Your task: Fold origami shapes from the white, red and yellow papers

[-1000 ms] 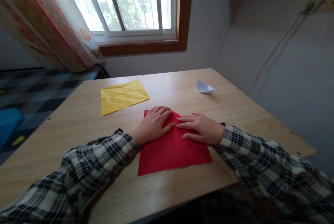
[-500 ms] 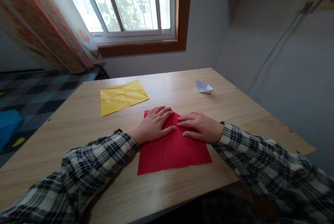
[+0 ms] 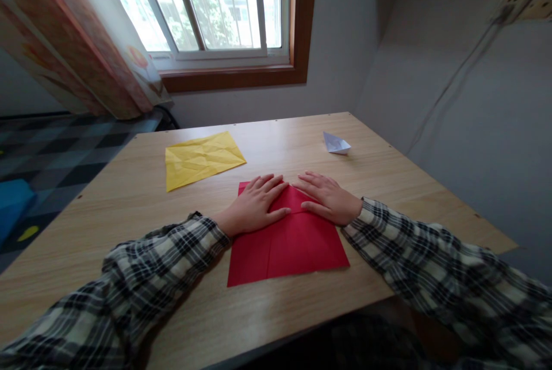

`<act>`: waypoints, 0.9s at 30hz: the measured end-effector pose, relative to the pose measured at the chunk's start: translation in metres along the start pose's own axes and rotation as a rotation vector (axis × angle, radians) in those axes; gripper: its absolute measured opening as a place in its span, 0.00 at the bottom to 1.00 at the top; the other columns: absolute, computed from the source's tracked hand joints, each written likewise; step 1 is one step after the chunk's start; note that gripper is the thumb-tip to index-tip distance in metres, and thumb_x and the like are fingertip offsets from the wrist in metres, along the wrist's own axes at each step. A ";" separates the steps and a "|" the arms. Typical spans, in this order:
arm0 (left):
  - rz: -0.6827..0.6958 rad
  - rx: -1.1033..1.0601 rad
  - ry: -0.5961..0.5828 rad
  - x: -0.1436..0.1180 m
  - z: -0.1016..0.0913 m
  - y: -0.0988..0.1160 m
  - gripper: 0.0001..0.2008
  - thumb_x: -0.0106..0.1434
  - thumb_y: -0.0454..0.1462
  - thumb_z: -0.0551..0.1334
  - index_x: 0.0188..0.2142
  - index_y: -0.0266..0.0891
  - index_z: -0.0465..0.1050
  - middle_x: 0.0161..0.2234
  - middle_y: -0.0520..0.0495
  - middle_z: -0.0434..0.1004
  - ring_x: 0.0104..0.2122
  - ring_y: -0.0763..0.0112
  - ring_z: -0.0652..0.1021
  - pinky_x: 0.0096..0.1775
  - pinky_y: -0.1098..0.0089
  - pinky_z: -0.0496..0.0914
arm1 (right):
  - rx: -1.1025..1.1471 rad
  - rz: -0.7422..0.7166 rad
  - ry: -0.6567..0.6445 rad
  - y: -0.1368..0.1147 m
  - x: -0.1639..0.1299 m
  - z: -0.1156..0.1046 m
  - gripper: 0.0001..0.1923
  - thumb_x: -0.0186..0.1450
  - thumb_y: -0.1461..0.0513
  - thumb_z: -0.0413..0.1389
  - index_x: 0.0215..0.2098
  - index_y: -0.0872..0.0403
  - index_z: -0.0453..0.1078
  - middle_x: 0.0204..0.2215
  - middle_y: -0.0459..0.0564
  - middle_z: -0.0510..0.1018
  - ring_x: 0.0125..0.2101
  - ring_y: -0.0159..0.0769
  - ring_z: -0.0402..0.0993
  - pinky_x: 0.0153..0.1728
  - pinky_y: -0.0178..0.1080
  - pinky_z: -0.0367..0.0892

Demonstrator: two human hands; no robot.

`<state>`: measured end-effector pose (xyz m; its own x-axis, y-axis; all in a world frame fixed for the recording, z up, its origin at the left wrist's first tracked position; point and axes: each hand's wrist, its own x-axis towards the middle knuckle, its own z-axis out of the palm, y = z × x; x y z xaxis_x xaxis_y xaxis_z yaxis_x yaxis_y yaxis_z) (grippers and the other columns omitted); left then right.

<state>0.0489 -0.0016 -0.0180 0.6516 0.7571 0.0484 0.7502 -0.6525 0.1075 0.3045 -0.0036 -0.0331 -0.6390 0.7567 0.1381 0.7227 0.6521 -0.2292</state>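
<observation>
A sheet of red paper lies on the table before me, its far right corner folded inward and crease lines running across it. My left hand rests flat on its far left part, fingers stretched out. On the folded far right edge lies my right hand, open, its fingers pointing toward the paper's far tip. The two hands are a short way apart, with red paper showing between them. Part of the paper's far edge is hidden under my hands.
Creased yellow paper lies at the far left of the wooden table. A small folded white paper piece stands at the far right. Beyond the table are a window, a curtain and a wall socket with a cord.
My right hand has slid away from me and slightly right along the folded edge, uncovering more red paper. My left hand and the paper have stayed in place.
</observation>
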 end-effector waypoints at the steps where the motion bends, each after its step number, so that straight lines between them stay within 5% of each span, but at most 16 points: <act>1: -0.001 0.000 0.000 0.000 0.000 0.000 0.37 0.70 0.58 0.49 0.69 0.38 0.59 0.70 0.40 0.56 0.70 0.50 0.56 0.68 0.51 0.52 | 0.007 0.002 0.002 0.001 0.001 0.001 0.33 0.74 0.45 0.43 0.70 0.52 0.58 0.70 0.57 0.58 0.70 0.49 0.50 0.67 0.55 0.51; 5: -0.003 0.018 -0.014 0.000 0.000 0.001 0.37 0.71 0.58 0.49 0.69 0.36 0.58 0.71 0.38 0.55 0.70 0.50 0.55 0.68 0.51 0.51 | 0.005 0.004 -0.011 0.002 0.004 0.002 0.35 0.73 0.44 0.44 0.72 0.52 0.54 0.71 0.57 0.57 0.71 0.48 0.49 0.68 0.55 0.50; 27: -0.213 0.064 0.085 0.003 0.002 -0.005 0.35 0.71 0.56 0.49 0.67 0.35 0.61 0.69 0.35 0.59 0.68 0.47 0.60 0.67 0.47 0.54 | -0.168 0.199 0.008 -0.016 -0.003 -0.015 0.26 0.74 0.48 0.47 0.61 0.51 0.71 0.68 0.57 0.64 0.68 0.52 0.55 0.66 0.57 0.53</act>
<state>0.0469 0.0043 -0.0200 0.4679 0.8762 0.1151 0.8771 -0.4764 0.0613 0.2989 -0.0151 -0.0157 -0.4785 0.8706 0.1146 0.8678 0.4888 -0.0895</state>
